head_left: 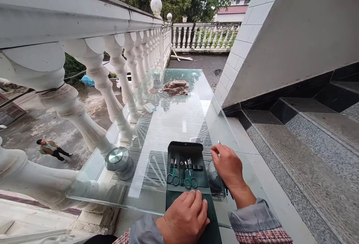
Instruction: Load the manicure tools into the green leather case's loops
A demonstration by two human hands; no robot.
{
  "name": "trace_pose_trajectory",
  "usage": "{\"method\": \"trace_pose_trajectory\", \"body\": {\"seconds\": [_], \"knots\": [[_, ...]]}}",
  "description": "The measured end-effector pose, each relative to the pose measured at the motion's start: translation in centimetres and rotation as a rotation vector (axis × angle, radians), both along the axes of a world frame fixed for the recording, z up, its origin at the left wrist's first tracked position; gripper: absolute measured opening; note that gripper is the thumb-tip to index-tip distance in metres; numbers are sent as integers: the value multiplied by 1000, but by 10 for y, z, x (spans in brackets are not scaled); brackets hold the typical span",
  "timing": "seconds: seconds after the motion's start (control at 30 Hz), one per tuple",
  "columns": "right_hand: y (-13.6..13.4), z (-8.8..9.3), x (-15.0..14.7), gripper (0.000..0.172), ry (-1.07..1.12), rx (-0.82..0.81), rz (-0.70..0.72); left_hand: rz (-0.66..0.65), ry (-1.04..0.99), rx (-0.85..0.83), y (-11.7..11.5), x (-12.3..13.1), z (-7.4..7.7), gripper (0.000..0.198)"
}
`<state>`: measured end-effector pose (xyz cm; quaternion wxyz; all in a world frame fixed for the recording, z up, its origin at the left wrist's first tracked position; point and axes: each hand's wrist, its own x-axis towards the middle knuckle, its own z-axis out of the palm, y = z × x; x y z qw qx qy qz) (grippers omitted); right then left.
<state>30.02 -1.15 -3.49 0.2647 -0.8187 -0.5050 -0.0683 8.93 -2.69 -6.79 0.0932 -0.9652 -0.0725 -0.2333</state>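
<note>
Indeed, we see one dark green, leather-like folding case (185,147) that lies open on the clear glass table (168,132), in front of the person. Its upper flap stands toward the far side, and its lower flap comes toward the person, partly under the left hand (187,214). The fingers of this hand are bent and close together, just below the row of tools; the hand covers what is beneath, so we cannot tell if they pinch the flap.

Inside the case we find two small scissors with green ring handles, one at the left (173,172) and one nearer the middle (189,175), with their rings directed to the left hand's knuckles but apart from them. Between them is a narrow dark sheath (181,161) with a round stud.

The right hand (228,163) is beside the right edge of the case, with its thumb and fingers curled toward each other. A thin pointed tip (219,142) shows just above these fingers, and slim dark tool ends (226,190) show below, near the wrist. The hand hides the part between, therefore we cannot tell whether the fingers are clamped on them.

Farther along the table we notice a crumpled brown cloth (176,87), well apart from both hands.
</note>
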Motion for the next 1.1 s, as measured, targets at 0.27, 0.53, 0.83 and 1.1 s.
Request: {"method": "trace_pose_trajectory", "body": {"seconds": [0.27, 0.53, 0.83, 1.1], "knots": [[-3, 2, -50, 18, 66, 24, 354, -4, 1, 6, -1, 1, 0, 35], [3, -2, -64, 8, -40, -110, 208, -36, -18, 33, -2, 1, -2, 35], [16, -5, -59, 12, 300, 47, 85, -40, -4, 83, -2, 1, -4, 36], [10, 15, -39, 22, 567, 433, -46, -44, 7, 87, -1, -1, 0, 35]]}}
